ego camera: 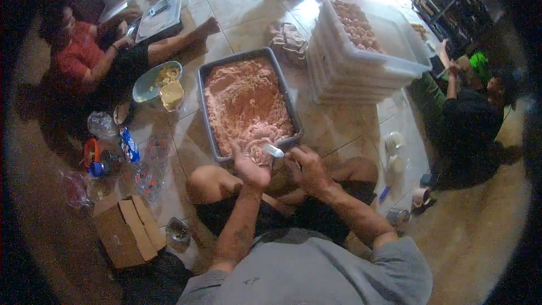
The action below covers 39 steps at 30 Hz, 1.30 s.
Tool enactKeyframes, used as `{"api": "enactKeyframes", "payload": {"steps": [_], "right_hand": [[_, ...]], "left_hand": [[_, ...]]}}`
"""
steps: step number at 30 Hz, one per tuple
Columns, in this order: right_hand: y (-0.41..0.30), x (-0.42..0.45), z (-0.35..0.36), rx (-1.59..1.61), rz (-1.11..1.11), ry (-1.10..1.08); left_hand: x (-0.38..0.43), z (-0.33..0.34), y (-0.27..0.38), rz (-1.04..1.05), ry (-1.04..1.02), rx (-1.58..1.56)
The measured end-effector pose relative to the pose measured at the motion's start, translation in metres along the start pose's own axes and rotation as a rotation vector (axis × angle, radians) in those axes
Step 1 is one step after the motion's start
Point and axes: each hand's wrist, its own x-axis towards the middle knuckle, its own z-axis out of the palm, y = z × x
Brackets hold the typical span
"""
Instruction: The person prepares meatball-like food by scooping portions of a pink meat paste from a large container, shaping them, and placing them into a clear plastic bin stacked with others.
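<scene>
In front of my crossed legs is a dark grey rectangular tub heaped with a pinkish, soft minced mixture. My left hand is palm up at the tub's near rim, with a clump of the mixture resting in its fingers. My right hand grips a white spoon-like utensil just right of the clump. The utensil's tip is close to the clump, and blur hides whether they touch.
Stacked clear plastic boxes stand right of the tub, the top one holding rows of brownish balls. A bowl with yellow pieces and a cardboard box lie left. One person sits left, another right.
</scene>
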Motion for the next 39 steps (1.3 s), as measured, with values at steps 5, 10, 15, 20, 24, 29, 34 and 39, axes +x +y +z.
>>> {"api": "enactKeyframes", "payload": {"steps": [5,10,15,20,24,29,34,39], "right_hand": [[-0.011,-0.022,0.024,0.209,0.203,0.049],[0.009,-0.028,0.015,-0.043,-0.010,-0.009],[0.014,-0.005,-0.028,0.048,0.083,0.084],[0.021,0.020,-0.015,0.536,0.296,-0.108],[0.001,0.032,-0.043,0.786,0.037,-0.186],[-0.039,0.052,-0.053,0.589,0.063,-0.283],[0.014,0.014,-0.029,0.721,0.328,0.091],[0.021,-0.010,0.009,0.913,0.439,0.113]], "left_hand": [[0.003,-0.022,0.000,-0.030,-0.007,0.017],[0.001,-0.017,0.011,-0.162,0.131,0.074],[0.003,-0.024,0.030,-0.269,0.014,0.162],[-0.005,-0.020,0.031,0.138,-0.479,1.371],[-0.015,0.049,0.058,-0.589,-0.486,0.395],[0.011,-0.061,0.053,-0.633,-0.468,0.335],[0.002,-0.004,0.033,-0.289,-0.180,0.491],[0.008,0.004,0.036,0.089,-0.357,1.134]]}}
